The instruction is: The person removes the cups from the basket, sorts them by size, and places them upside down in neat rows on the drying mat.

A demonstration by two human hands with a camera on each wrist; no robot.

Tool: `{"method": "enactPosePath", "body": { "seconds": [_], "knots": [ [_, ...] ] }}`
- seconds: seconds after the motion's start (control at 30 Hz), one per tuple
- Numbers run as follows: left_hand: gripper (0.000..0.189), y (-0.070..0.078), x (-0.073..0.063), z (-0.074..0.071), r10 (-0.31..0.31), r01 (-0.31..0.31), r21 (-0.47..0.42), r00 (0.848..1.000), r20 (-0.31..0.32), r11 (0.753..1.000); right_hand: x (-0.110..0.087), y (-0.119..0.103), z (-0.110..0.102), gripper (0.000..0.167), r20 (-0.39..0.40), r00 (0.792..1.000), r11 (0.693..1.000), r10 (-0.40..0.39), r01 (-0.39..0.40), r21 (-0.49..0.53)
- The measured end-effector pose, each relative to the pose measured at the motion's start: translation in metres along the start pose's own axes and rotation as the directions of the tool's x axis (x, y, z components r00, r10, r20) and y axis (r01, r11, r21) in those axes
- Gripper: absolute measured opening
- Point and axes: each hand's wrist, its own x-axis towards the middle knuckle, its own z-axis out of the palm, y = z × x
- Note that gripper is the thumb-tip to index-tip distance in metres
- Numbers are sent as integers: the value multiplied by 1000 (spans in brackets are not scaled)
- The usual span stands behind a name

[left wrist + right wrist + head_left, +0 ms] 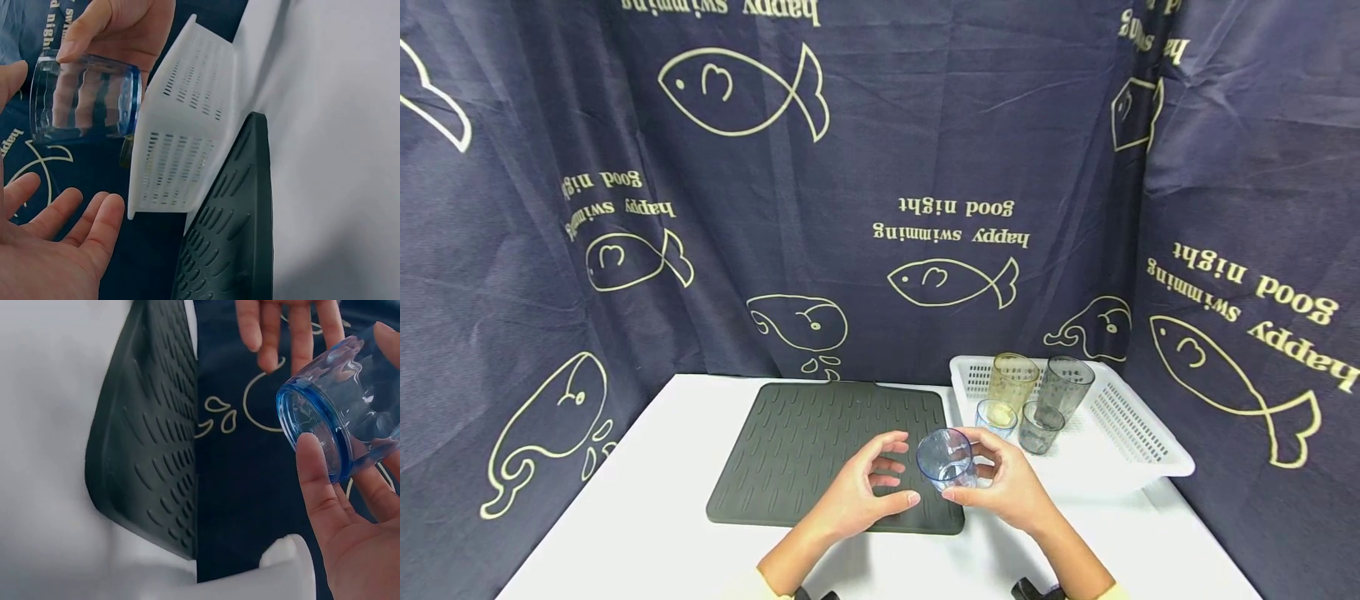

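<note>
A short clear tumbler [946, 458] with a blue rim is in the air over the right front part of a dark ridged mat [820, 467]. My right hand [1007, 483] grips it from the right, thumb at the near side and fingers round the far side. To the left of the tumbler, my left hand [867, 490] has its fingers spread and loosely bent, apart from the glass. In the left wrist view the tumbler [87, 100] lies sideways past the left hand's open palm [50, 262]. The right wrist view shows the right thumb [315, 469] at one end of the tumbler.
A white perforated basket [1150, 458] stands at the right of the white table [625, 500]. Inside are a tall amber tumbler [1013, 382], a tall grey one [1063, 387], a short grey one [1040, 429] and a short clear one [996, 427]. Dark printed curtains [850, 183] surround the table.
</note>
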Motion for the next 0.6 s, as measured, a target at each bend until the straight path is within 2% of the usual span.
{"method": "enactPosePath", "body": {
  "seconds": [0.17,0.33,0.6],
  "knots": [
    [74,-1,2,2,-2,2,-14,1000,0,1000,0,1,9,71,8,1000,1000,22,-22,-1],
    [77,-2,3,3,7,-7,-33,1000,4,999,1,6,17,69,19,1000,1000,5,-5,-17],
    [80,-2,2,2,20,-20,4,1000,4,1000,4,6,27,67,31,1000,999,-1,2,-54]
  ]
}}
